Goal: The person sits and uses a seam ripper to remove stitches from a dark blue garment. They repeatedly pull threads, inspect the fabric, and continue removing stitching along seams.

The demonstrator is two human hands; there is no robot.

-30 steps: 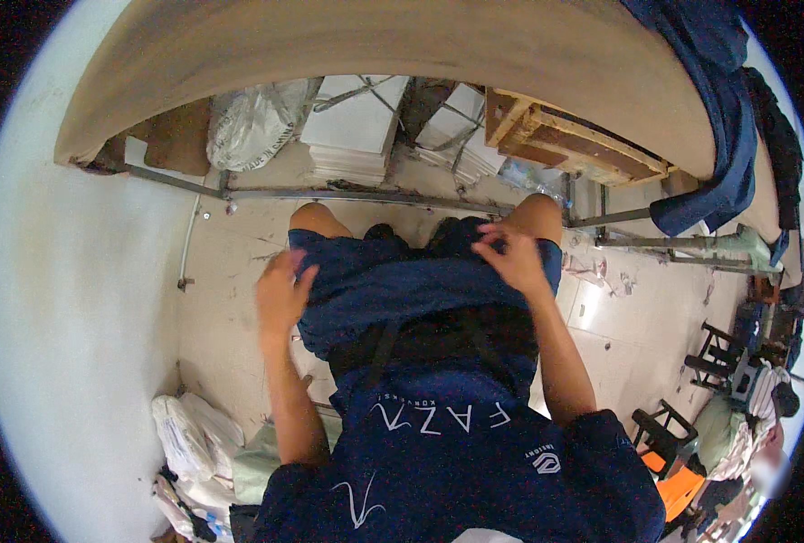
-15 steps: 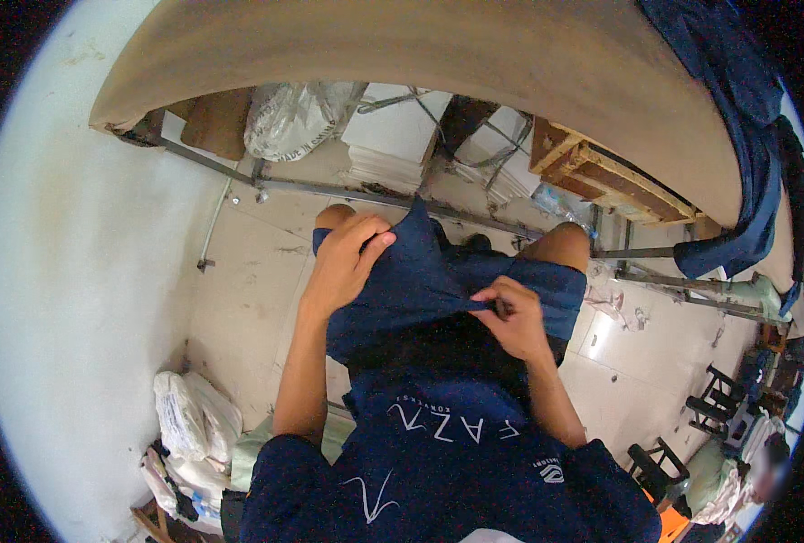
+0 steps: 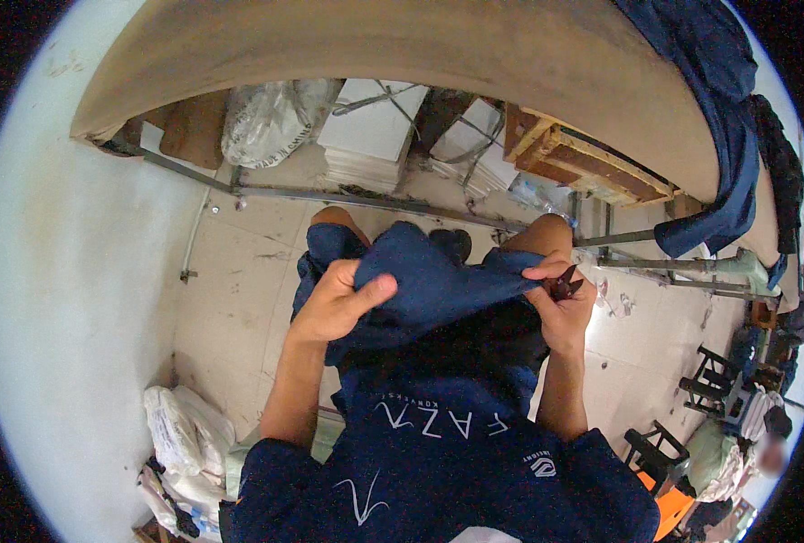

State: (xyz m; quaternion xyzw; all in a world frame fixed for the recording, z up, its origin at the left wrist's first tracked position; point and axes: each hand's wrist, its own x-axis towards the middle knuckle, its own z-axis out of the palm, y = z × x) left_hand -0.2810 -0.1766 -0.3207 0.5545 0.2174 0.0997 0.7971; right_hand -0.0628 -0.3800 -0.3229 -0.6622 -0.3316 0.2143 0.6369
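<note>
A piece of dark blue cloth [image 3: 429, 276] is stretched between my two hands above my lap. My left hand [image 3: 334, 308] grips its left part, with the thumb on top and the other fingers partly hidden by the cloth. At the right, my right hand [image 3: 560, 312] pinches the cloth's edge between thumb and forefinger. Small dark thread snips [image 3: 566, 283] sit in that same hand, blades showing above the curled fingers. Beneath the cloth are my knees, and dark fabric lies on my lap.
A table with a brown cover [image 3: 402, 45] stands ahead, more blue cloth [image 3: 718, 181] hanging off its right end. Below it are a plastic bag [image 3: 271, 127], tied stacks of white sheets [image 3: 370, 136] and a wooden frame [image 3: 592, 163]. White sacks [image 3: 185, 434] lie left; black stools [image 3: 655, 457] stand right.
My right hand has moved right and slightly up, drawing the cloth's edge with it. The left hand has shifted a little lower, and the cloth's raised pointed corner has become a rounded fold.
</note>
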